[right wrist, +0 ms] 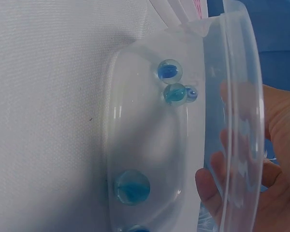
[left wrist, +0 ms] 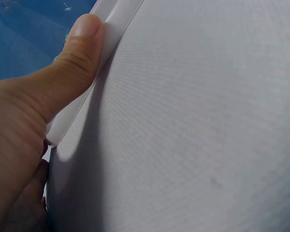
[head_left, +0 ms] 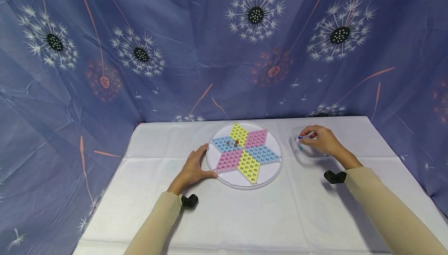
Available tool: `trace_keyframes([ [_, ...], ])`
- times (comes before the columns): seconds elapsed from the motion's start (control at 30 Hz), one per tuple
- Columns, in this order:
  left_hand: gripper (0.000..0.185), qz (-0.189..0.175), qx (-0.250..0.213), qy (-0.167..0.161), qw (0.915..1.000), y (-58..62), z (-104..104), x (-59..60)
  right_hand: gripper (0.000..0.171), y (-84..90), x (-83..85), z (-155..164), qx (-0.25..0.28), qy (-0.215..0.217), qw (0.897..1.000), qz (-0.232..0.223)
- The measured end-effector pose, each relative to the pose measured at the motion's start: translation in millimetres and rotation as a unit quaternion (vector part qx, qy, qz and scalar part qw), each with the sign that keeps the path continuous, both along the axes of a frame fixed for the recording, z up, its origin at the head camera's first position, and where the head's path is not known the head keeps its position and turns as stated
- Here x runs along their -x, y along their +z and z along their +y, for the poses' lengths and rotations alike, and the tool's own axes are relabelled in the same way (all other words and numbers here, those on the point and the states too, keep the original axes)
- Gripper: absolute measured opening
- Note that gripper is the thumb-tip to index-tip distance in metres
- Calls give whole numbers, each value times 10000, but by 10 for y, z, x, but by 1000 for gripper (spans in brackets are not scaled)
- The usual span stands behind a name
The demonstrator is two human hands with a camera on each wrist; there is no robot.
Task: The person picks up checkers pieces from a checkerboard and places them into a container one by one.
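1. I am seeing the left hand (head_left: 194, 168) resting on the white desk (head_left: 245, 216), its fingers spread and lying against the left rim of the round game board (head_left: 245, 180); in the left wrist view the thumb (left wrist: 77, 53) is pressing on that white rim (left wrist: 87, 104).
2. The board is sitting near the middle of the desk, toward the far edge, with a star of yellow, pink and blue pegged sections; a couple of small marbles (head_left: 235, 143) are sitting on its blue section.
3. I am watching the right hand (head_left: 323, 140) reaching into the clear plastic tub (head_left: 301, 157) just right of the board, its fingers pinching a blue marble (head_left: 300, 137).
4. In the right wrist view, blue marbles (right wrist: 169, 71) are lying inside the tub (right wrist: 135, 145), fingers showing blurred through its wall.
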State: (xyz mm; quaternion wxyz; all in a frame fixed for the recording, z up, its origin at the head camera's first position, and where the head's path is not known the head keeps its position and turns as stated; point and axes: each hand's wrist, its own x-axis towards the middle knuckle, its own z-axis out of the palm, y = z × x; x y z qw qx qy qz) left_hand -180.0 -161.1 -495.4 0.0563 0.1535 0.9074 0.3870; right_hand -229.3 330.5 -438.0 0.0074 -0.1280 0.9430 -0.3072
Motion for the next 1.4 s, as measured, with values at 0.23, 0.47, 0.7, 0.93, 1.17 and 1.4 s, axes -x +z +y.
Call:
trace_keyframes([
  [0.23,123,-43,-12,60,10000,-9,-12,-5,37,12,-16,19,6,26,10000,24],
  [0.47,123,-77,-63,77,9999,6,-23,-23,34,13,-16,18,41,88,9999,67],
  [0.7,123,-25,-57,26,10000,23,-9,-19,35,55,-21,13,-4,87,9999,138],
  [0.93,122,36,-39,-7,10000,1,-7,-5,37,165,-12,-4,-51,229,9997,94],
  [1.17,122,44,-32,-13,10000,-7,-2,-11,39,287,15,-27,-137,527,9982,269],
  [1.4,123,62,1,13,10000,-7,-1,-4,48,379,49,-81,-173,771,9965,256],
])
